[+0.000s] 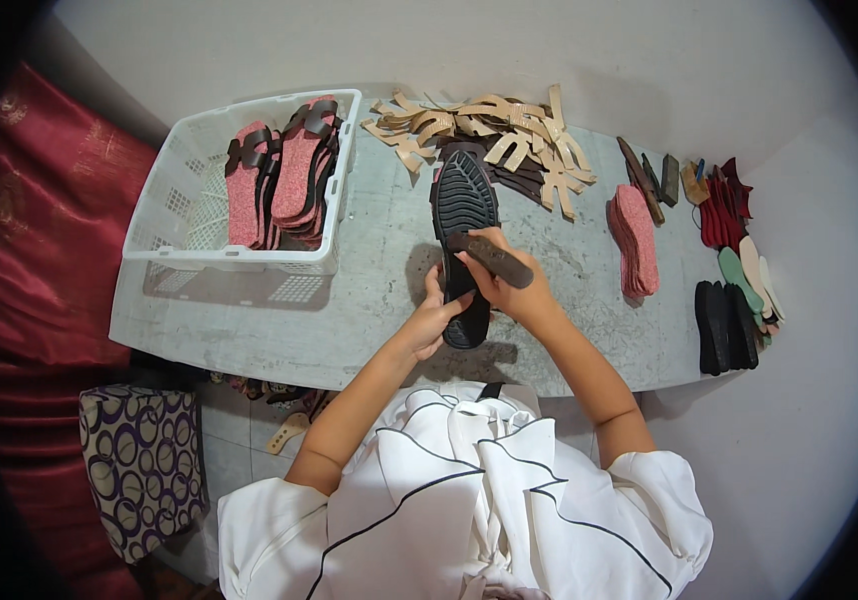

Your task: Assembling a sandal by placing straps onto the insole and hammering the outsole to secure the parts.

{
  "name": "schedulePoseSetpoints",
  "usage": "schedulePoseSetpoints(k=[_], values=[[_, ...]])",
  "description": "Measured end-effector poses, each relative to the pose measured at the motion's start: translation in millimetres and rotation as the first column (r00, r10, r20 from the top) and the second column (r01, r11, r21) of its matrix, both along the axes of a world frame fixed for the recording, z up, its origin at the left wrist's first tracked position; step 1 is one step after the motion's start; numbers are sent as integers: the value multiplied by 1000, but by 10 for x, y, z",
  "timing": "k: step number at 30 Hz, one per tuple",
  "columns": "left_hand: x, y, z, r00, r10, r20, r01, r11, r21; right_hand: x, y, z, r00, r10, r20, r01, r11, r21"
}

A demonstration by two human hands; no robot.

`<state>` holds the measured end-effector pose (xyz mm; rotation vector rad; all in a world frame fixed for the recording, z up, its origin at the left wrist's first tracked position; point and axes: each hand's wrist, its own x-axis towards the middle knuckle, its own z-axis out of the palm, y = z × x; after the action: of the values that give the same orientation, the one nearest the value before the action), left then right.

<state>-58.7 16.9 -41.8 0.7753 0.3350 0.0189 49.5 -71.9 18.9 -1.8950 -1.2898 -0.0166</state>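
Observation:
A black ridged shoe sole (466,200) is held over the middle of the table, tread side up and toe pointing away from me. My left hand (431,320) grips its heel end, with the thumb across the tread and the fingers along the left edge. In my right hand (511,292) is a dark brown wooden stick (499,262), slanting over the sole's middle. The stick's far end meets or overlaps the tread; whether it presses there I cannot tell. Fingers of the right hand also lie close to the sole's right side. What is on the sole's underside is hidden.
A white plastic basket (239,262) with pink-lined sandals (299,165) stands at left. Beige straps (519,125) lie piled at the back over dark brown pieces. To the right are stacked pink insoles (633,242), wooden tools (639,178), red straps (721,212) and black soles (725,326).

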Motion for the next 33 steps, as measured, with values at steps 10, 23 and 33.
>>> schedulePoseSetpoints(k=[10,23,33], values=[[-147,-65,-56,999,14,-34,-14,1000,2,-104,-12,387,998,10,-68,-16,996,-87],[-147,-21,52,997,-50,-60,49,999,-21,156,188,140,991,-13,-132,12,1000,-11],[74,559,268,882,204,424,-352,-313,882,170,161,55,954,18,-298,-4,999,45]])
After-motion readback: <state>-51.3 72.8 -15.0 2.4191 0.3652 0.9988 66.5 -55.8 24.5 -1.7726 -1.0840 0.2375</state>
